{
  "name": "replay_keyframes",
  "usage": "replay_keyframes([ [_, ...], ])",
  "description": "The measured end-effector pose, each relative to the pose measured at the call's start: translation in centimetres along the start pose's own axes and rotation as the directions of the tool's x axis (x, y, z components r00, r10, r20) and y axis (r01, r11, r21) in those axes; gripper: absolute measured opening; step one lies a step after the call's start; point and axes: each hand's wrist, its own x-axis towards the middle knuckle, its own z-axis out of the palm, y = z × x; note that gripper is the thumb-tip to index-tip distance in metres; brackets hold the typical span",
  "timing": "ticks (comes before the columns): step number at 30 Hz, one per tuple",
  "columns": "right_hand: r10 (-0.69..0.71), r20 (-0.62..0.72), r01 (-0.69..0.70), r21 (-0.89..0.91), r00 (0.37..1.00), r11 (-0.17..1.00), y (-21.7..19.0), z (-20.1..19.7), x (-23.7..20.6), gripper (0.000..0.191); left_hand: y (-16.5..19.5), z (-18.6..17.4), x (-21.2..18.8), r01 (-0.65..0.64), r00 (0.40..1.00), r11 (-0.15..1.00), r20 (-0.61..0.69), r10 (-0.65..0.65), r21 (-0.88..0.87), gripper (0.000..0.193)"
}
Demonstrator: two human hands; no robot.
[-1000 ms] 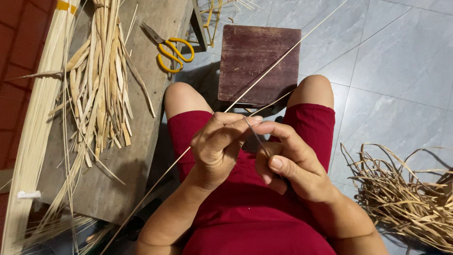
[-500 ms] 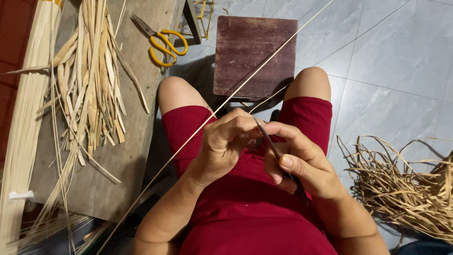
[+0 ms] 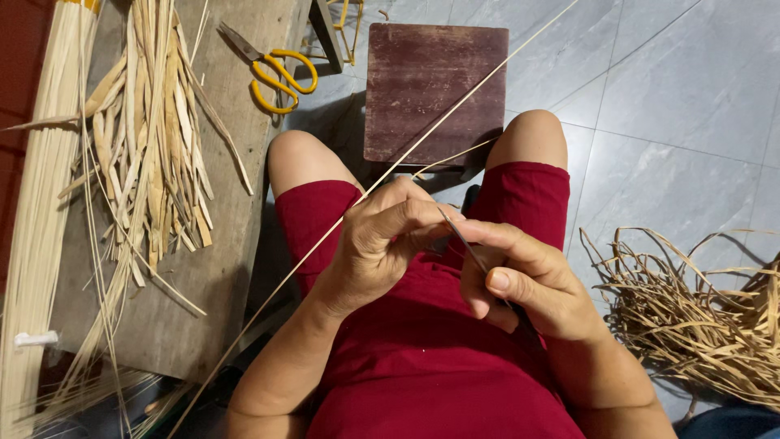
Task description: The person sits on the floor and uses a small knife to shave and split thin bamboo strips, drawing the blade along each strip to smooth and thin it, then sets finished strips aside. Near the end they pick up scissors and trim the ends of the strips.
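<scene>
Seated worker, seen from above, lap at centre. A grey tiled floor (image 3: 674,106) carries the whole arrangement. At 9 o'clock a wooden board (image 3: 227,244) lies lengthwise beside the left thigh, serving as a shelf for stock within arm's reach: a bundle of pale long strips (image 3: 41,203) along its outer edge and a loose sheaf of shorter split pieces (image 3: 154,138) nearer the knee. At 12 o'clock a dark red wooden stool (image 3: 422,81) stands just beyond the knees. At 4 o'clock a heap of curled shavings (image 3: 699,325) rests on the floor, well apart from the clean stock, on the knife side. At 11 o'clock yellow-handled scissors (image 3: 280,77) lie on the board's far end, blades closed.

A long thin cane strip (image 3: 479,89) runs diagonally from 7 to 1 o'clock across the lap, its length free at both ends. The left hand (image 3: 382,244) is closed around it, fingers curled, pinning it over the thighs. The right hand (image 3: 528,280) grips a slim dark knife (image 3: 467,244), thumb pressed along the handle, blade angled up toward the strip beside the left fingers.
</scene>
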Motion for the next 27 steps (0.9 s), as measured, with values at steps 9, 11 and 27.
replay_keyframes([
  [9,0.030,-0.021,-0.028,0.082,0.999,0.996,0.1,0.0,-0.3,0.051,0.9,-0.5,0.4,-0.034,0.999,0.997,0.024,0.032,0.071,0.028],
  [11,0.000,-0.003,0.000,0.053,1.000,0.999,0.1,0.0,-0.2,0.050,1.0,-0.6,0.5,-0.025,0.999,0.998,0.024,0.024,0.059,0.028],
  [27,-0.078,-0.021,0.079,0.040,0.997,0.996,0.4,0.3,0.3,0.043,0.4,-0.6,0.6,-0.098,0.995,0.986,0.002,0.099,0.137,0.025],
])
